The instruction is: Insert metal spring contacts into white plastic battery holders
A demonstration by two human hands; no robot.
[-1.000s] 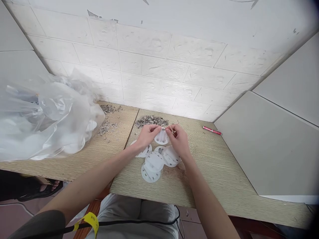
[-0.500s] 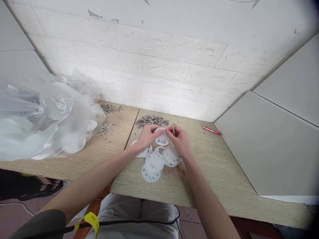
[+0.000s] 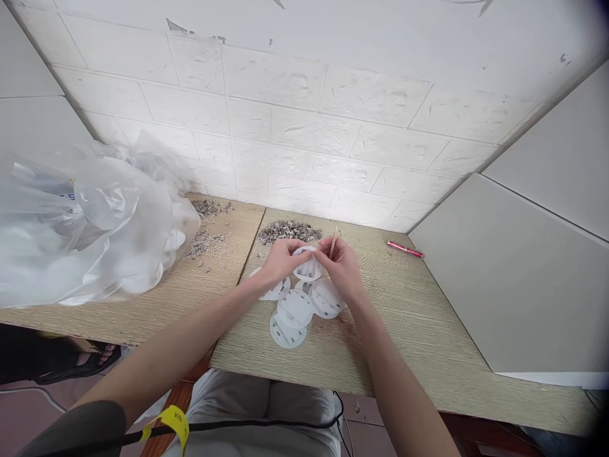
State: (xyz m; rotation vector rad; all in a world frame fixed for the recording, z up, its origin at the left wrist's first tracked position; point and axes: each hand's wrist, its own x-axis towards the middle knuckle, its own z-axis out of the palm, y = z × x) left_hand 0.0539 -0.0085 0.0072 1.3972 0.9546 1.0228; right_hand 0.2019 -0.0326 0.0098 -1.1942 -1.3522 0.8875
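Worktop [image 3: 428, 330]: two boards, seam left of centre. Clear plastic bag [image 3: 99, 235] fills its left end; white round parts show through, so I'd guess plenty left.

Left hand [image 3: 281, 259] pinches the left rim of a white ribbed disc [image 3: 308, 269]; right hand [image 3: 344, 265] has fingers closed at its upper right rim, plus a thin stick. Held disc sits between seam and back edge, some metal bits visible in it; can't tell if all are in.

At least five loose discs [image 3: 295, 308] overlap nearer the front edge, right of the seam, mostly showing metal bits. Looks mid-batch; whether those are finished, can't tell.

Metal-bit pile [image 3: 289, 232] by the back edge: lots unused. Red pen-like item [image 3: 405, 249] near the right panel. Smallest: pale stick [image 3: 334, 240], upright-ish.
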